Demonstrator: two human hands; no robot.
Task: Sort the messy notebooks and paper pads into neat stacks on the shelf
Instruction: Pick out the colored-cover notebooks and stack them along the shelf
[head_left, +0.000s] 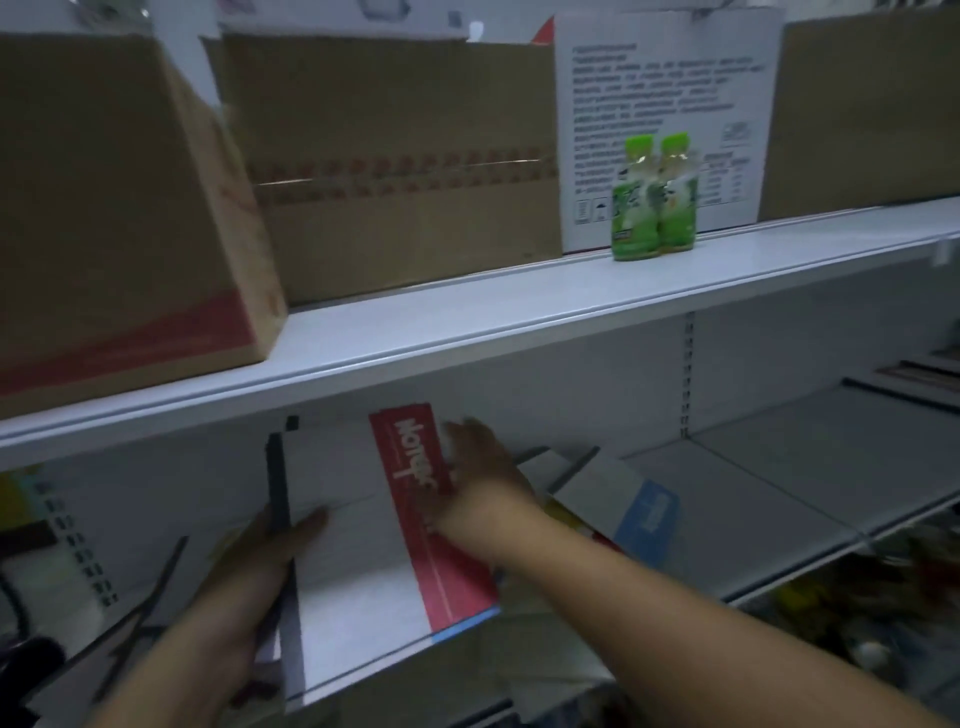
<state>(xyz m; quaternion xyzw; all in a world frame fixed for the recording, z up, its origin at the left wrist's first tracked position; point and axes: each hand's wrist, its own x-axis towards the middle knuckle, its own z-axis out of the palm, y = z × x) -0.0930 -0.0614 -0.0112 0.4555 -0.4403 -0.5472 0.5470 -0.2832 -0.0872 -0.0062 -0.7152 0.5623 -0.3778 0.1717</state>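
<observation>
Two hands on one large white paper pad with a red band (374, 525), low on the white lower shelf (779, 499).
Your left hand (270, 540) clamps its dark-bound left edge; your right hand (480, 462) lies flat, fingers spread, on the red band at the right edge. Its long axis runs away from you, tipped slightly left. The band's white lettering is too blurred to read. Bare shelf lies open to your right, beyond a white pad with a blue band (631, 501).

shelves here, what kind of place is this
Probably a shop aisle or stockroom: white metal shelving with slotted uprights, cardboard cartons stored on the upper shelf beside two green bottles, and notepads below.
</observation>
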